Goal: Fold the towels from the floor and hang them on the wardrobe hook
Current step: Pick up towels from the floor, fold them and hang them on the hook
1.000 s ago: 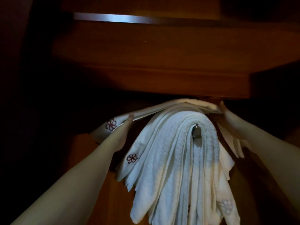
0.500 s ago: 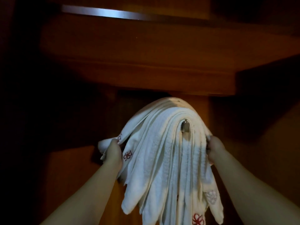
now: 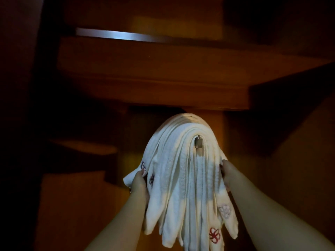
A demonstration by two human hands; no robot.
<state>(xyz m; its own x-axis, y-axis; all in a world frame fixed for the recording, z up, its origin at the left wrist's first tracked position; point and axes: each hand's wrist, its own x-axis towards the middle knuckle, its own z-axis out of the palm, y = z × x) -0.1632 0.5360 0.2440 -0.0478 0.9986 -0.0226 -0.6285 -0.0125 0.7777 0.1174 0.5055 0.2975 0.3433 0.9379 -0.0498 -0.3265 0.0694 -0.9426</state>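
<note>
Several folded white towels (image 3: pixel 183 178) with red embroidered emblems hang in a thick bundle over a small metal hook (image 3: pixel 198 142) on the wardrobe's wooden back panel. My left hand (image 3: pixel 139 183) grips the left edge of the bundle, fingers curled around the outer towel. On the opposite side my right hand (image 3: pixel 226 172) holds the bundle's right edge, its fingertips tucked behind the cloth. The towel ends dangle down between my forearms.
A wooden shelf (image 3: pixel 154 84) juts out just above the towels, with a metal rail (image 3: pixel 117 35) higher up. A smaller ledge (image 3: pixel 81 147) sits at the left. Dark wardrobe walls close in on both sides.
Both hands slid down from the top of the bundle to its sides, and the outer towel that was spread wide now hangs against the others.
</note>
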